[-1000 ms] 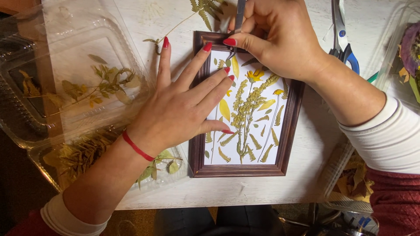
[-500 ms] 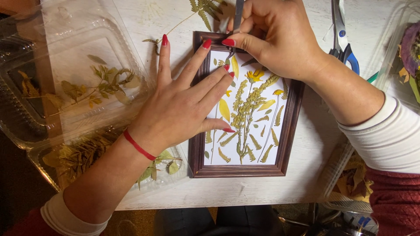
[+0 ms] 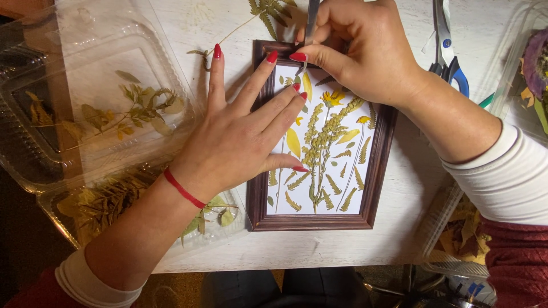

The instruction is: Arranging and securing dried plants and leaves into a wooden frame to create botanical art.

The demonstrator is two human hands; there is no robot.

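Note:
A dark brown picture frame (image 3: pixel 378 171) lies on the white table (image 3: pixel 399 239), with pressed yellow flowers and fern leaves (image 3: pixel 322 148) arranged on its white backing. My left hand (image 3: pixel 240 137) lies flat on the frame's left side, fingers spread and pressing on the backing. My right hand (image 3: pixel 359 48) is at the frame's top edge and pinches metal tweezers (image 3: pixel 311 23), whose tips point down at a small leaf near the top of the backing.
Clear plastic boxes (image 3: pixel 85 114) with dried leaves stand at the left. A fern sprig (image 3: pixel 262 14) lies above the frame. Blue-handled scissors (image 3: pixel 448 51) rest at the upper right, beside another clear tray (image 3: pixel 531 68) of dried flowers.
The left fingers have shifted slightly on the backing. The right hand with the tweezers has hardly moved.

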